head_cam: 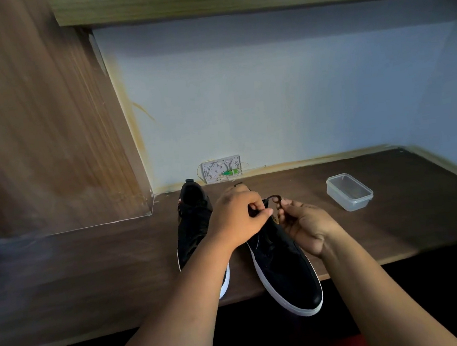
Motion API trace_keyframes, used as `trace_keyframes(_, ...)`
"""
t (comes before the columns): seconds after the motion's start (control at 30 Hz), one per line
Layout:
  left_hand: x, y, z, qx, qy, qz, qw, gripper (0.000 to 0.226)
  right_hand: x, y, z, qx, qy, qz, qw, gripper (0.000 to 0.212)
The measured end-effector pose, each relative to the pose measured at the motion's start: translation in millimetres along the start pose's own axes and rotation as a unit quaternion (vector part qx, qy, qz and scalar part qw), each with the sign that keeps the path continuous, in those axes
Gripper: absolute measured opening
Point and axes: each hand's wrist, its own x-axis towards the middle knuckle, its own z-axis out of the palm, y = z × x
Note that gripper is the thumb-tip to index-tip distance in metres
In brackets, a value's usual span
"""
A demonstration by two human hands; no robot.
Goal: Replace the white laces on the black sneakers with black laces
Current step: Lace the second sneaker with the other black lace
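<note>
Where dark wooden desk meets pale wall: two black sneakers, 6 o'clock; left hand and right hand pinching black lace; clear plastic container, 3 o'clock.

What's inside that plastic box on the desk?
The clear plastic box looks empty: only the brown desk shows through it. Its near corner is too hazy to be sure nothing tiny sits there.
</note>
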Motion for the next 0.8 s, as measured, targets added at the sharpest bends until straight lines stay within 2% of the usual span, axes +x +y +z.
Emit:
trace_keyframes(0.2, -0.4, 0.5, -0.5, 0.052, -0.079, -0.056, 0.994, 0.017, 2.7, 3.8, -1.6, -0.080, -0.052, -0.040, 0.995, 0.012)
trace_keyframes(0.4, -2.1, -2.3, 5.7, 0.017, -0.051, -0.023, 0.998, 0.022, 1.4, 13.7, 2.5, -0.166, -0.033, -0.129, 0.977, 0.012)
trace_keyframes(0.53, -4.0, -5.1, 8.5, 0.057, -0.100, -0.025, 0.993, 0.026, 5.1, 19.4, 1.8, -0.178, -0.005, -0.148, 0.973, 0.008)
trace_keyframes(0.63, -3.4, -6.5, 8.9, 0.072, -0.099, -0.020, 0.992, 0.021, 6.8, 19.8, 1.2, -0.180, 0.001, -0.153, 0.972, 0.007)
trace_keyframes(0.8, -5.9, -5.1, 13.0, 0.114, -0.093, -0.007, 0.989, 0.016, 9.5, 20.8, -4.3, -0.267, -0.005, -0.190, 0.945, 0.006)
